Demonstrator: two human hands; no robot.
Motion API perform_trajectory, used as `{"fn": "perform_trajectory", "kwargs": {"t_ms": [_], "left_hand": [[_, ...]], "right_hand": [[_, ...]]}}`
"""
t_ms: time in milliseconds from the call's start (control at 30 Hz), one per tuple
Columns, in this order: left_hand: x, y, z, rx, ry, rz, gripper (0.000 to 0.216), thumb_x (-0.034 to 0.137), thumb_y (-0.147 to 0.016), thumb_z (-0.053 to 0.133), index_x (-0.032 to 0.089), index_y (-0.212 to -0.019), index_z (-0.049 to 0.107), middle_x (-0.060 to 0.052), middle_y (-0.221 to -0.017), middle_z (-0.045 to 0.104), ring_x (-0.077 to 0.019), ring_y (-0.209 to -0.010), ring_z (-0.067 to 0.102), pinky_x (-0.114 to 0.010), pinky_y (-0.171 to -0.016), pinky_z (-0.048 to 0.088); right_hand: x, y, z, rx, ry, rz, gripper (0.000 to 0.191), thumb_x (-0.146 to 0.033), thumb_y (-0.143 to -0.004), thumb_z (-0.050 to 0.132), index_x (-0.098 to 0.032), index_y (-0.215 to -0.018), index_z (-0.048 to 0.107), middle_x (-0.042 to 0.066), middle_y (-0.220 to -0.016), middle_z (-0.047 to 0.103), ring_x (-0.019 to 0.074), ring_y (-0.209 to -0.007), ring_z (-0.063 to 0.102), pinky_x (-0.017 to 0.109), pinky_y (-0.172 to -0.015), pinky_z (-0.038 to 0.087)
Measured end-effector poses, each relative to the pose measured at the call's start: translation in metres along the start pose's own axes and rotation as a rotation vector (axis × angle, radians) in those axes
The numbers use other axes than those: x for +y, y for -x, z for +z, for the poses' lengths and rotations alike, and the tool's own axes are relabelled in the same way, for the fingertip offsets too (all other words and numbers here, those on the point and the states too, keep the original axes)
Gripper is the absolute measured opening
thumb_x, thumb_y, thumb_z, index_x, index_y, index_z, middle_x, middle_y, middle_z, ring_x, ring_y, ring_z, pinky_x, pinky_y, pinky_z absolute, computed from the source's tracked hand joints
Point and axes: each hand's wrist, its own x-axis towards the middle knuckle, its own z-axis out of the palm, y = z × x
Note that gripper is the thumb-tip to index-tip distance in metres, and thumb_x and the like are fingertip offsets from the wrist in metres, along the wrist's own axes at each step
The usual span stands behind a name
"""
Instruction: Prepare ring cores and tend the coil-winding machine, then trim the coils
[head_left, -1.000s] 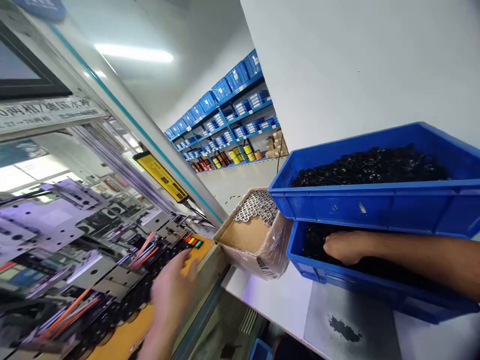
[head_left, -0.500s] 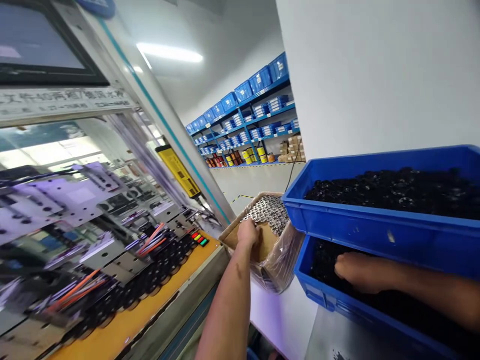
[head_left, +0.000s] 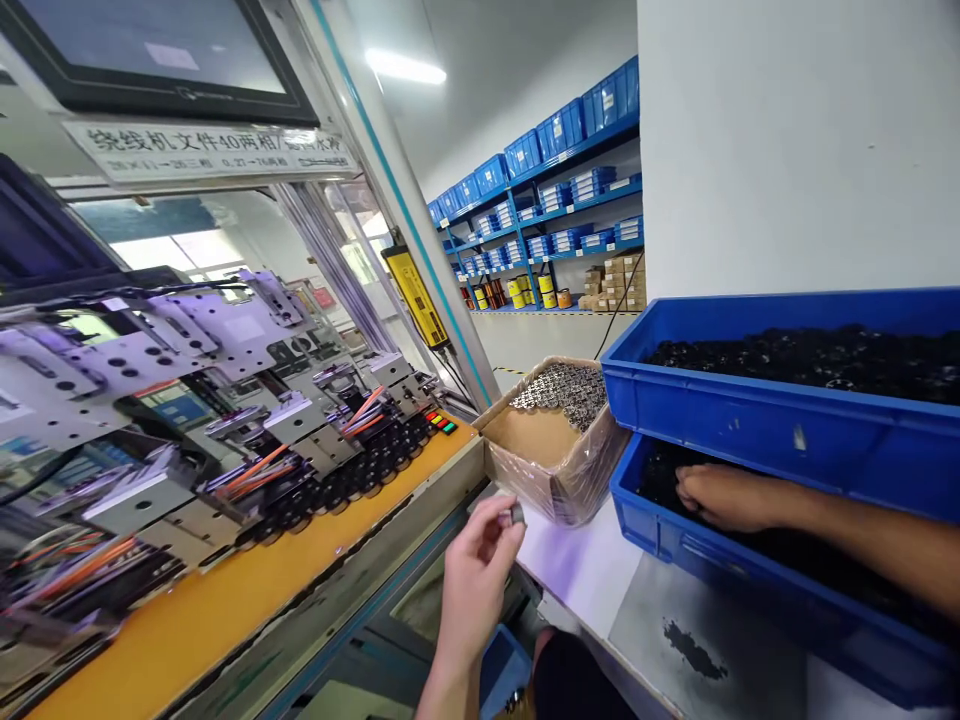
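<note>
My left hand (head_left: 484,550) is raised in front of the cardboard box (head_left: 525,458), pinching a small grey metal part (head_left: 517,514) between thumb and fingertips. Inside that plastic-wrapped box, rows of small silvery metal parts (head_left: 562,388) fill the far side, while bare cardboard shows nearer me. My right hand (head_left: 712,495) reaches into the lower blue bin (head_left: 637,500), its fingers curled down among small black parts (head_left: 660,475). What those fingers grip is hidden.
An upper blue bin (head_left: 705,405) of black parts sits over the lower one. On the left is a machine with metal fixtures (head_left: 300,425), rows of black round parts (head_left: 375,460) and an orange-yellow worktop (head_left: 247,590). Black bits (head_left: 694,650) lie on a grey sheet.
My left hand has come out of the cardboard box toward me, now with a small metal part in its pinch. My right hand stays in the lower bin. The view has shifted.
</note>
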Motion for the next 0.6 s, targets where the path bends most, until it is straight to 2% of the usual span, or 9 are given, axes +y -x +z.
{"fn": "perform_trajectory", "kwargs": {"t_ms": [100, 200, 333, 433, 500, 600], "left_hand": [[-0.001, 0.059, -0.027, 0.071, 0.284, -0.165, 0.036, 0.037, -0.072, 0.08, 0.02, -0.103, 0.075, -0.009, -0.112, 0.073, -0.0171, -0.091, 0.07, -0.023, -0.083, 0.057], [0.006, 0.091, -0.039, 0.092, 0.416, -0.245, 0.034, 0.032, -0.069, 0.083, 0.023, -0.1, 0.077, -0.009, -0.108, 0.076, -0.0171, -0.083, 0.073, -0.022, -0.078, 0.06], [0.023, 0.102, -0.036, 0.119, 0.433, -0.209, 0.035, 0.029, -0.066, 0.085, 0.023, -0.1, 0.078, -0.01, -0.11, 0.076, -0.0196, -0.078, 0.075, -0.026, -0.073, 0.063], [0.029, 0.104, -0.029, 0.113, 0.398, -0.142, 0.028, 0.029, -0.062, 0.088, 0.018, -0.086, 0.078, -0.013, -0.109, 0.076, -0.0231, -0.079, 0.076, -0.03, -0.074, 0.064], [0.029, 0.107, -0.024, 0.115, 0.369, -0.103, 0.025, 0.03, -0.06, 0.088, 0.016, -0.076, 0.076, -0.013, -0.103, 0.077, -0.0237, -0.077, 0.076, -0.031, -0.073, 0.064], [0.028, 0.11, -0.016, 0.125, 0.292, -0.119, 0.03, 0.029, -0.059, 0.089, 0.016, -0.083, 0.077, -0.013, -0.096, 0.078, -0.0248, -0.079, 0.076, -0.031, -0.072, 0.065]], "right_hand": [[-0.018, -0.007, -0.018, 0.034, -0.059, -0.105, 0.024, 0.007, -0.066, 0.061, -0.016, -0.062, 0.06, 0.003, -0.067, 0.06, 0.0127, -0.061, 0.054, 0.024, -0.06, 0.04], [-0.053, -0.019, -0.028, 0.15, -0.158, -0.21, 0.011, -0.008, -0.081, 0.06, -0.015, -0.073, 0.061, 0.002, -0.072, 0.057, 0.0125, -0.063, 0.052, 0.024, -0.06, 0.041], [-0.12, -0.024, -0.016, 0.255, -0.354, -0.471, 0.005, -0.017, -0.089, 0.06, -0.014, -0.086, 0.063, 0.004, -0.081, 0.061, 0.0109, -0.07, 0.057, 0.021, -0.063, 0.047], [-0.157, -0.011, 0.008, 0.334, -0.461, -0.641, 0.008, -0.017, -0.091, 0.059, -0.013, -0.086, 0.063, 0.006, -0.08, 0.063, 0.0121, -0.075, 0.06, 0.022, -0.069, 0.05], [-0.169, 0.0, 0.022, 0.364, -0.5, -0.709, 0.009, -0.016, -0.092, 0.058, -0.012, -0.085, 0.063, 0.006, -0.078, 0.063, 0.0117, -0.073, 0.06, 0.021, -0.067, 0.051], [-0.172, 0.012, 0.029, 0.404, -0.544, -0.765, 0.009, -0.016, -0.092, 0.059, -0.012, -0.085, 0.063, 0.006, -0.078, 0.063, 0.0106, -0.072, 0.061, 0.019, -0.067, 0.051]]}}
